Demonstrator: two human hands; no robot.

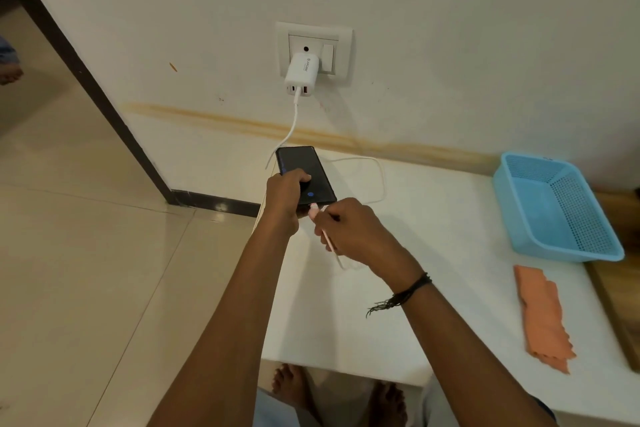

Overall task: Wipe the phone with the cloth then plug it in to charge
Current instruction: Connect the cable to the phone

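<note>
My left hand [285, 196] grips the black phone [301, 166] by its near left edge, holding it over the left end of the white table [433, 288]. The screen shows a small blue icon near its bottom. My right hand [349, 227] pinches the plug end of the white charging cable [379, 180] right at the phone's bottom edge; whether the plug is seated I cannot tell. The cable loops back to a white charger [302, 74] plugged into the wall socket [313, 52]. The orange cloth [542, 317] lies folded on the table's right side, away from both hands.
A blue perforated plastic basket [554, 208] stands at the table's back right against the wall. A wooden edge [616, 305] runs along the far right. Beige tiled floor [86, 236] lies to the left. My bare feet show below the table's front edge.
</note>
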